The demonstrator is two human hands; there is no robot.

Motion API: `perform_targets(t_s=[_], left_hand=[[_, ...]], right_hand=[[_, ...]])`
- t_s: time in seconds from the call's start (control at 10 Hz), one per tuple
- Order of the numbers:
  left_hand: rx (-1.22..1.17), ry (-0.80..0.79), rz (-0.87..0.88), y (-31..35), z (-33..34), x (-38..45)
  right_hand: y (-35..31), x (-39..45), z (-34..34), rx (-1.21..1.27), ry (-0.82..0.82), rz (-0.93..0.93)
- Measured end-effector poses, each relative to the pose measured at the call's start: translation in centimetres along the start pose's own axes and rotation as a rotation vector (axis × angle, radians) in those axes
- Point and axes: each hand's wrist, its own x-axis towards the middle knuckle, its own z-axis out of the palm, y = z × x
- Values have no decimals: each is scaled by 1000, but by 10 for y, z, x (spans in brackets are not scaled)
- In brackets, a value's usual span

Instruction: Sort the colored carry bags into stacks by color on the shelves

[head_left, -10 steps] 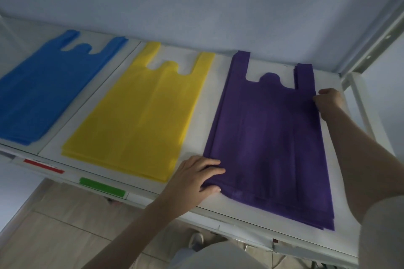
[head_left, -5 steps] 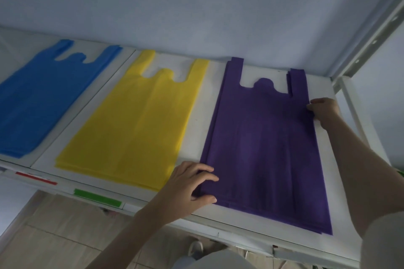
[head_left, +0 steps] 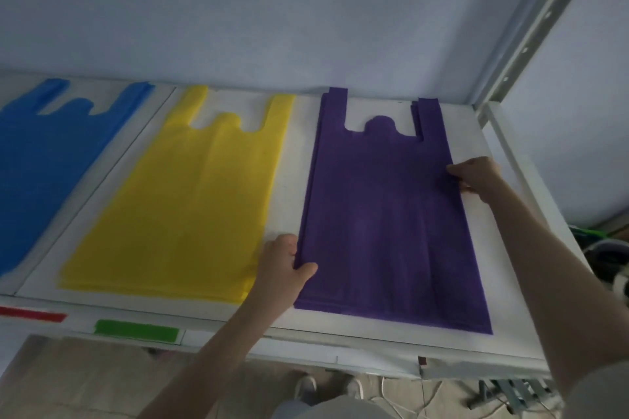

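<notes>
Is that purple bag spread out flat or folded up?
Spread flat. The purple bag lies full length on the shelf, both handles and bottom edge showing; more purple edges peek beneath it.

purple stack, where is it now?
Head view: the purple stack lies flat on the shelf's right end, beside the yellow stack, both hands gripping its side edges.
</notes>
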Motion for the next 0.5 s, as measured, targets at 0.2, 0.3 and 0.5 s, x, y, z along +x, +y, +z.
perform_targets(t_s=[0.2, 0.3, 0.5], left_hand=[[88, 45, 36, -1, -1, -3], [61, 26, 26, -1, 0, -3], [-44, 4, 12, -4, -10, -12]], right_hand=[[14, -29, 3, -110, 56, 52], [18, -37, 8, -48, 69, 6], [37, -48, 1, 215, 136, -86]])
